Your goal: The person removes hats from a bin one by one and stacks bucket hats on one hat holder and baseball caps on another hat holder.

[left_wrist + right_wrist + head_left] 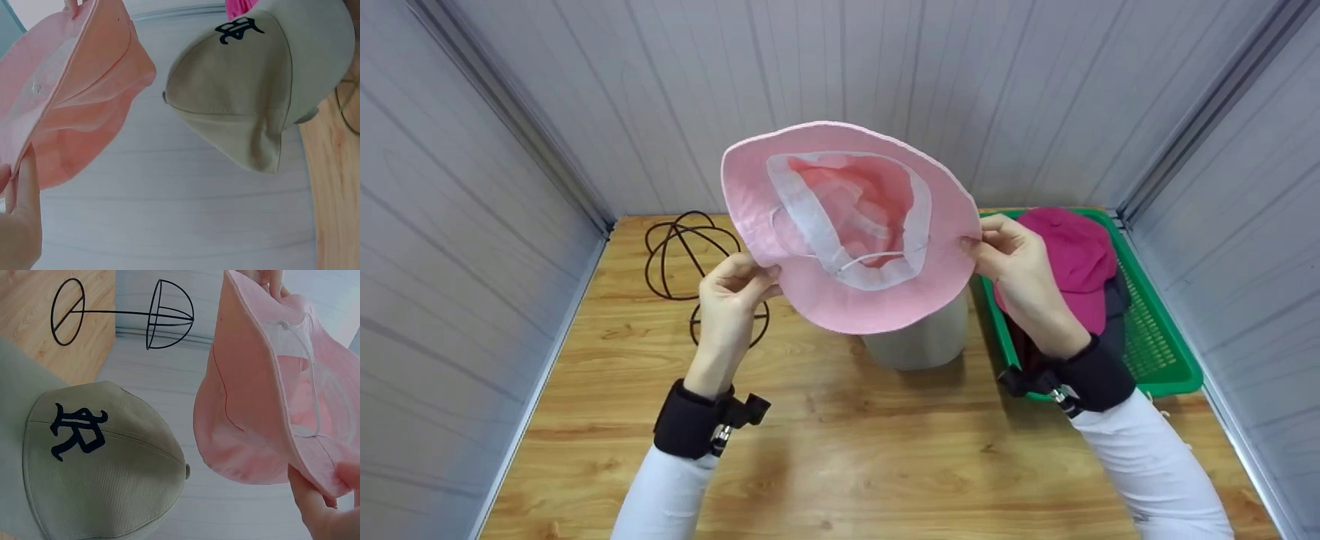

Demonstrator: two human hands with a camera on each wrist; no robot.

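Pink bucket hat (840, 300) upturned, brim pinched by fingers of left hand (731, 289) and right hand (1014, 262)

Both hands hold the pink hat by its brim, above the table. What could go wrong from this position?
1. The left hand and right hand only pinch the soft brim of the pink hat, so it might slip or sag.
2. The beige cap stands directly below; a lowered hat could knock it.
3. The loose white cord inside the hat could perhaps snag on the cap or on the wire stand.
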